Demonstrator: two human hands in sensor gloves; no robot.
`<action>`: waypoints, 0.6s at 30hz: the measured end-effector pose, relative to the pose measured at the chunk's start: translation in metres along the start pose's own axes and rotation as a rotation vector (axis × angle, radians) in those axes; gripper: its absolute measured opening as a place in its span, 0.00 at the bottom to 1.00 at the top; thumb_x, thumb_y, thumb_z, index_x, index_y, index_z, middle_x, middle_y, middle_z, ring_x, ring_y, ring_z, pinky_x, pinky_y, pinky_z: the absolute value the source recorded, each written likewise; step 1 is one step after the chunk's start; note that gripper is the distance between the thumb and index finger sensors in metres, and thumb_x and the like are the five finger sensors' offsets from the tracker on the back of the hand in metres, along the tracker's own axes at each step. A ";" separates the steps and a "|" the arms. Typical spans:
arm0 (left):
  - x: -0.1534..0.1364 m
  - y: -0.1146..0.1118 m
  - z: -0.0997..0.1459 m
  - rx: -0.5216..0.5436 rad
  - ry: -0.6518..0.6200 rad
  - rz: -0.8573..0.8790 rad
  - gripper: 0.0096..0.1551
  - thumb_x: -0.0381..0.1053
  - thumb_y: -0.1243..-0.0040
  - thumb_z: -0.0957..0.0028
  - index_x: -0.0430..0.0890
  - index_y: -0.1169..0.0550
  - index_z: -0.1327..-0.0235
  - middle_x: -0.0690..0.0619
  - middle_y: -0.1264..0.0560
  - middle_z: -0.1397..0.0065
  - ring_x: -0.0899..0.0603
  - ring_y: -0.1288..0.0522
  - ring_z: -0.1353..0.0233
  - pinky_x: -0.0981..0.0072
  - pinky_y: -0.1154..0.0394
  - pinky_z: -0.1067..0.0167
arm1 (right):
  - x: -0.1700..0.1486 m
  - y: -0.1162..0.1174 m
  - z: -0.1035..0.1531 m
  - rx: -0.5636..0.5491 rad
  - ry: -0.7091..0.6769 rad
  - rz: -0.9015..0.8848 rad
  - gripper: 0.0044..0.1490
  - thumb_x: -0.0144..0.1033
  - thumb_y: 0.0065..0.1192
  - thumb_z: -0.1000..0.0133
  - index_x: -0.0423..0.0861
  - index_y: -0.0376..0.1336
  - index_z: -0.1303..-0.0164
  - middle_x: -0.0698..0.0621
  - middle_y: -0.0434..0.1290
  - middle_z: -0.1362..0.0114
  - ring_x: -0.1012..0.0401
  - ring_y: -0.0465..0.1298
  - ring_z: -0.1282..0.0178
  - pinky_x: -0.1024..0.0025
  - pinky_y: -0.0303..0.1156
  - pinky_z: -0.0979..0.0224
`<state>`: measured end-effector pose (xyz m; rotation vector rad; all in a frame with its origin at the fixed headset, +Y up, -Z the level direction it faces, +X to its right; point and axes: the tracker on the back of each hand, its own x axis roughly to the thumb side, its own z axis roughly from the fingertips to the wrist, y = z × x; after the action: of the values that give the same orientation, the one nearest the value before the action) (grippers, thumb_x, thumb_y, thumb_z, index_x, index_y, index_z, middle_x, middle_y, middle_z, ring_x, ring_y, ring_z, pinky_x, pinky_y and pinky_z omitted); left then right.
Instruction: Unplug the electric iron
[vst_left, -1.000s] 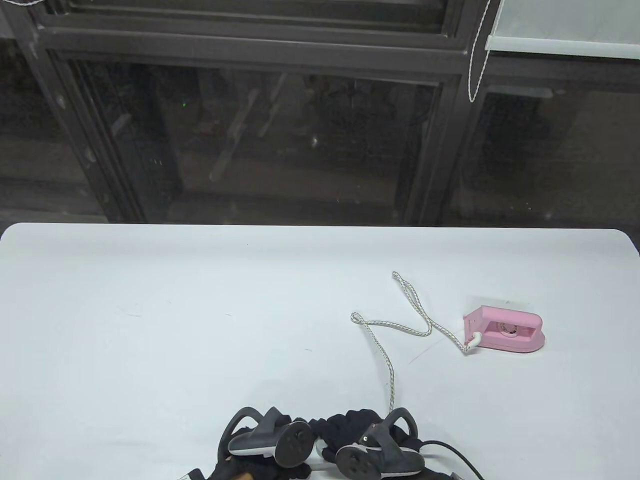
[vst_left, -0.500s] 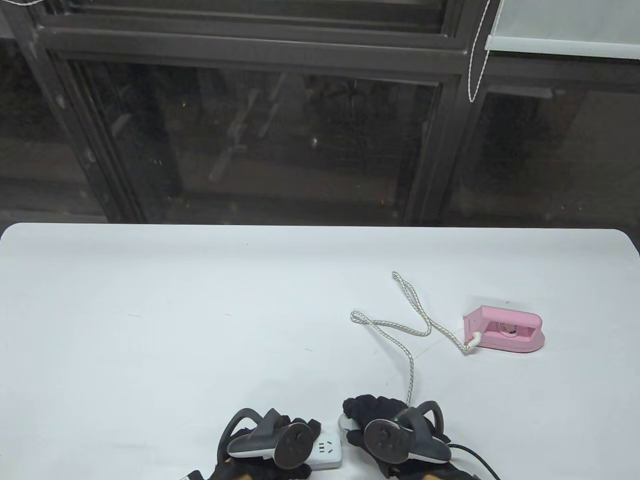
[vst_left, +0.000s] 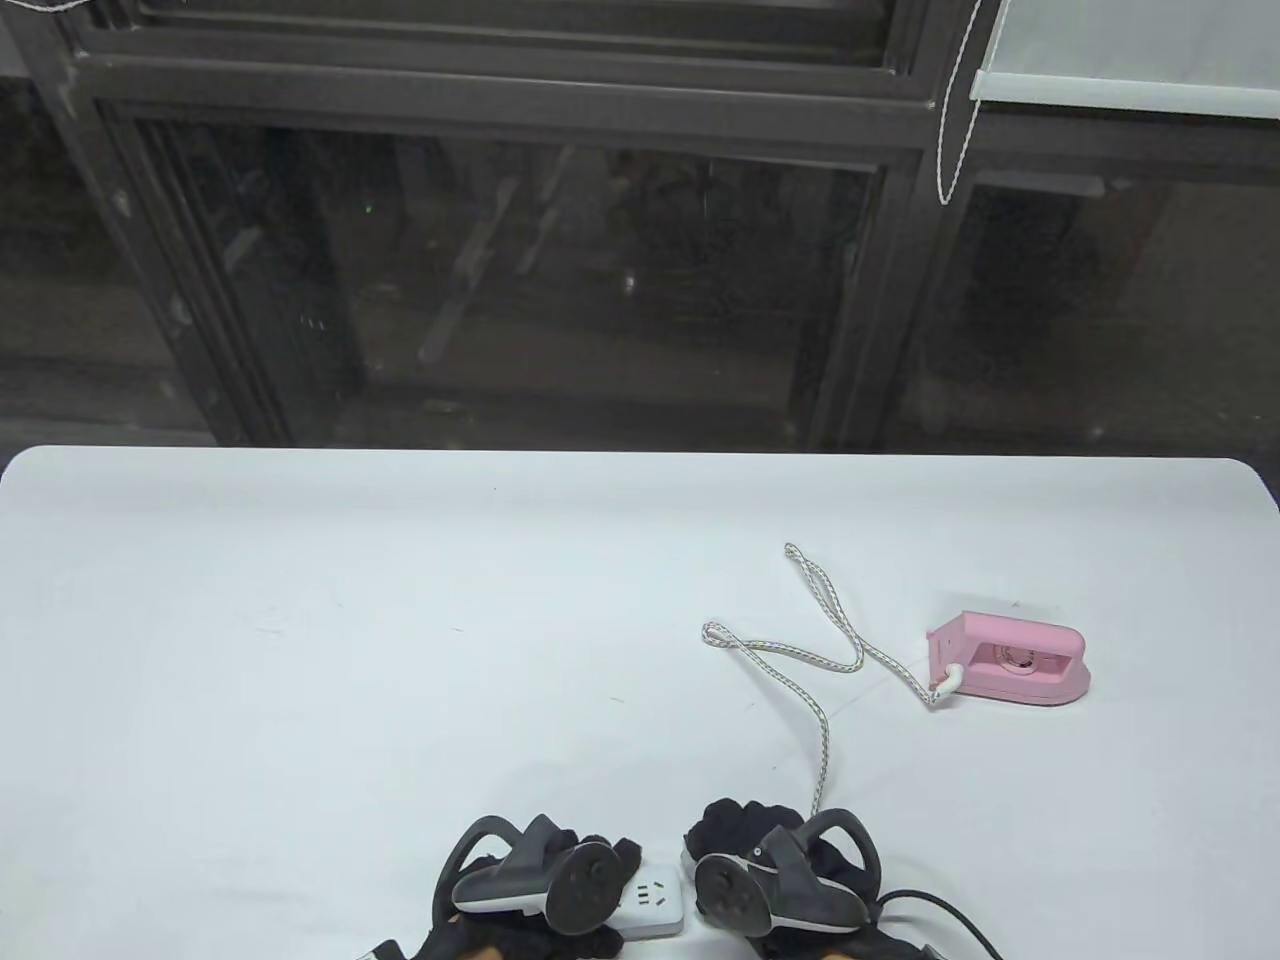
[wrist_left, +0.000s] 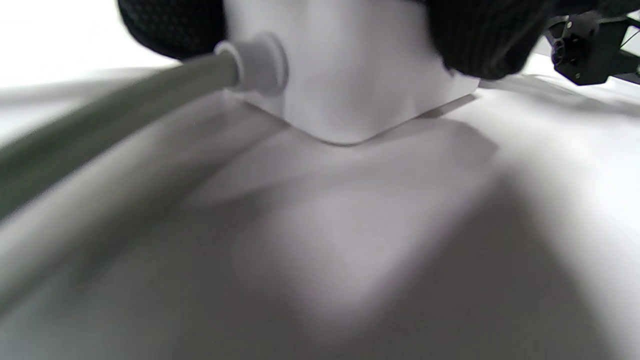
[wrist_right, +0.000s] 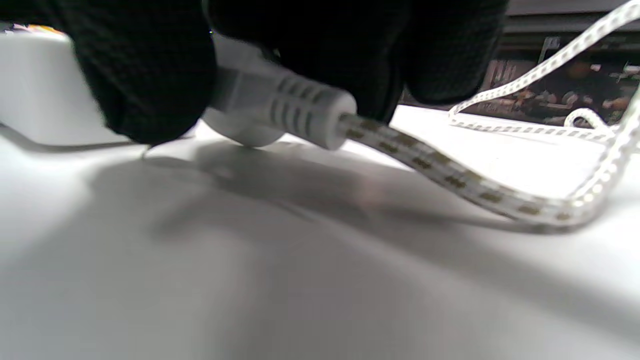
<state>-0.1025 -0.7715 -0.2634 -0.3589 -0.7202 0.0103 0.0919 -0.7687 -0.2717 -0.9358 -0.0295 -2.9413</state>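
Note:
The pink iron (vst_left: 1010, 668) lies at the right of the white table (vst_left: 300, 650). Its braided cord (vst_left: 822, 740) winds to my right hand (vst_left: 745, 838) at the near edge. In the right wrist view my right hand's fingers (wrist_right: 150, 75) grip the white plug (wrist_right: 280, 105), low over the table, with the cord (wrist_right: 450, 175) trailing off right. The plug is out of the white power strip (vst_left: 655, 898), just to its right. My left hand (vst_left: 545, 885) holds the strip down; the left wrist view shows its fingers (wrist_left: 480, 35) on the strip body (wrist_left: 350, 75).
The strip's grey cable (wrist_left: 100, 130) runs off toward the near left. A black cable (vst_left: 940, 910) trails from my right hand. The table's far edge meets a dark window frame (vst_left: 500, 100). A blind cord (vst_left: 945, 150) hangs at the upper right.
My right hand pulled away to the right from over the strip with the plug, uncovering the socket face. The cord's near stretch swung right. My left hand stayed on the strip.

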 end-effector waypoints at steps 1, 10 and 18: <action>0.000 0.000 0.000 0.005 -0.005 0.002 0.50 0.68 0.43 0.56 0.50 0.42 0.23 0.44 0.36 0.23 0.39 0.29 0.34 0.51 0.27 0.42 | -0.001 -0.001 0.000 0.003 0.000 -0.029 0.35 0.53 0.75 0.59 0.57 0.59 0.47 0.53 0.70 0.35 0.58 0.77 0.45 0.50 0.72 0.31; -0.009 0.003 0.005 0.025 -0.008 0.035 0.54 0.73 0.47 0.57 0.49 0.45 0.21 0.44 0.39 0.20 0.40 0.31 0.29 0.44 0.31 0.36 | -0.014 -0.029 0.014 -0.111 0.044 -0.225 0.41 0.56 0.72 0.57 0.55 0.61 0.34 0.50 0.68 0.26 0.54 0.74 0.34 0.47 0.67 0.26; -0.032 0.050 0.048 0.391 -0.033 0.302 0.55 0.76 0.50 0.57 0.50 0.46 0.20 0.44 0.43 0.16 0.38 0.36 0.21 0.36 0.35 0.31 | -0.019 -0.052 0.028 -0.292 -0.031 -0.349 0.54 0.67 0.59 0.53 0.56 0.45 0.20 0.48 0.50 0.14 0.48 0.56 0.17 0.40 0.52 0.17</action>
<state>-0.1517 -0.7136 -0.2667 -0.0897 -0.6734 0.4381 0.1202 -0.7147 -0.2596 -1.1140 0.2697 -3.3155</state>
